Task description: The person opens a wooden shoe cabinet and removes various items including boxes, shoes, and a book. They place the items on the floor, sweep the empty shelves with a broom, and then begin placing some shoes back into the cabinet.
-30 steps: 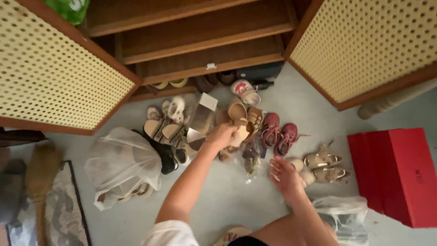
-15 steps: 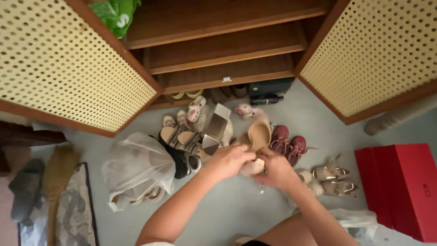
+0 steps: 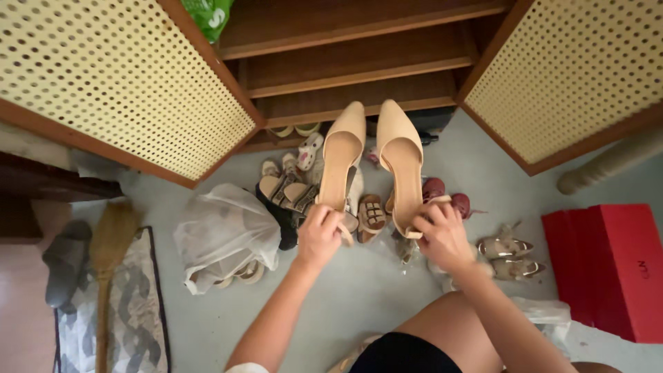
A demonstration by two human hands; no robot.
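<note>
While both hands are raised at the centre of the frame, each grips one of two beige pointed shoes by its heel end: the left hand (image 3: pixel 319 236) is closed around the back of the left-hand shoe (image 3: pixel 340 157), and the right hand (image 3: pixel 444 237) has its fingers curled over the heel of the right-hand shoe (image 3: pixel 401 162). The two shoes are held side by side, toes pointing toward the wooden shelves (image 3: pixel 359 62) at the top of the frame, just apart from each other. Beneath them a heap of footwear (image 3: pixel 293 193) lies on the grey floor (image 3: pixel 359 297); its count is hard to tell, perhaps a dozen pieces, including two dark red shoes (image 3: pixel 445 197) and two strappy gold sandals (image 3: pixel 510 257) at right. One red rectangular box (image 3: pixel 611 266) sits at the right edge, with small dark print on its side. One white translucent bag (image 3: pixel 224 235) with sandals inside lies left of centre, and one green bag (image 3: pixel 210 14) shows at the top. Two perforated cream doors (image 3: pixel 117 83) stand open, and one broom (image 3: pixel 107 262) lies at lower left.
</note>
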